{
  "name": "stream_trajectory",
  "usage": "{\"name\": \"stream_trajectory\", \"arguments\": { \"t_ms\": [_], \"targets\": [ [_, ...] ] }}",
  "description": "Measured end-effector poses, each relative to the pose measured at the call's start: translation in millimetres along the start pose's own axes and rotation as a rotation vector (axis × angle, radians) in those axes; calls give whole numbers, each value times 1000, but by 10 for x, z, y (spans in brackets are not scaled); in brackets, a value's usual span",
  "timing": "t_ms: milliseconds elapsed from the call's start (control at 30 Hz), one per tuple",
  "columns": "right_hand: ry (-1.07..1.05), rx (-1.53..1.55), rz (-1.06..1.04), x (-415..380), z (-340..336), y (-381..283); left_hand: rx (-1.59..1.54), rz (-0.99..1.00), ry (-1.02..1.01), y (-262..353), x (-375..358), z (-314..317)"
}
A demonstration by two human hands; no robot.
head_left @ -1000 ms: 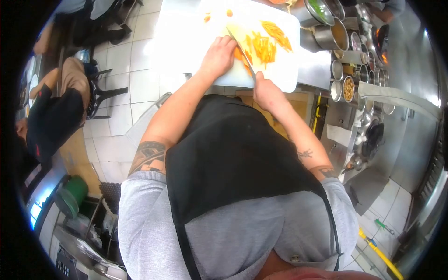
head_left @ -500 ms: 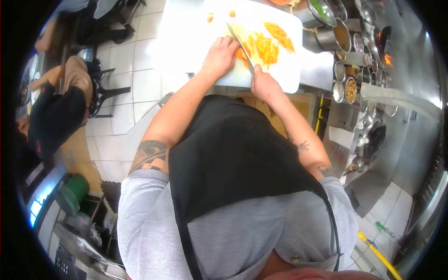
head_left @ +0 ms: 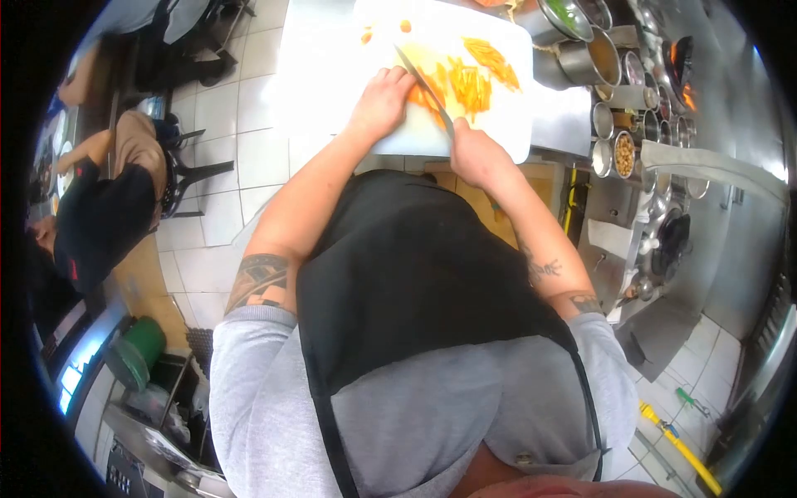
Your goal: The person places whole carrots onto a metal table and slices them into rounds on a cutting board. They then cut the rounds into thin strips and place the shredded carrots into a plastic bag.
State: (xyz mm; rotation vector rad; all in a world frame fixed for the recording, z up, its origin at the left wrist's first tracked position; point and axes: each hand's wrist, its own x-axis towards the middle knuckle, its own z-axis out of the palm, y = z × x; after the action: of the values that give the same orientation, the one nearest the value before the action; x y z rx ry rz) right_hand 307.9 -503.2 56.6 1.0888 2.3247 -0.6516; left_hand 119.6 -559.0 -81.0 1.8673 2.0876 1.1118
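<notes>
A white cutting board (head_left: 508,124) lies in front of me. My right hand (head_left: 481,156) is closed round the handle of a knife (head_left: 426,86), whose blade points away and to the left. Close beside that blade, my left hand (head_left: 382,101) has its fingers bent onto an orange carrot (head_left: 420,96), partly covered by hand and knife. To the right of the blade lies a pile of carrot sticks (head_left: 471,88). Another heap of carrot strips (head_left: 491,60) sits farther back. Small carrot ends (head_left: 405,26) rest near the far edge.
Steel pots (head_left: 588,62) stand right of the board, with several small metal containers beyond; a round container (head_left: 624,154) holds light brown pieces. Flames (head_left: 689,97) show at far right. A person in dark clothes (head_left: 112,212) is at the left, over a tiled floor (head_left: 261,100).
The knife handle and my right hand have shifted slightly right and toward me against the board. My left hand stays on the carrot. The whole view has shifted a little.
</notes>
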Motion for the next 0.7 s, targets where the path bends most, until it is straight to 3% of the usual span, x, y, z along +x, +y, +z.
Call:
{"name": "stream_trajectory", "arguments": {
  "t_ms": [167, 300, 500, 700],
  "targets": [
    [97, 15, -12, 147, 429, 98, 4, -6, 13, 26, -36, -26],
    [44, 33, 1, 124, 43, -73, 17, -15, 9, 9, -33, -6],
    [93, 4, 2, 112, 396, -14, 30, -62, 12, 46, -59, -38],
    [13, -2, -4, -16, -37, -143, -3, -51, -24, -33, -26, 3]
  ]
}}
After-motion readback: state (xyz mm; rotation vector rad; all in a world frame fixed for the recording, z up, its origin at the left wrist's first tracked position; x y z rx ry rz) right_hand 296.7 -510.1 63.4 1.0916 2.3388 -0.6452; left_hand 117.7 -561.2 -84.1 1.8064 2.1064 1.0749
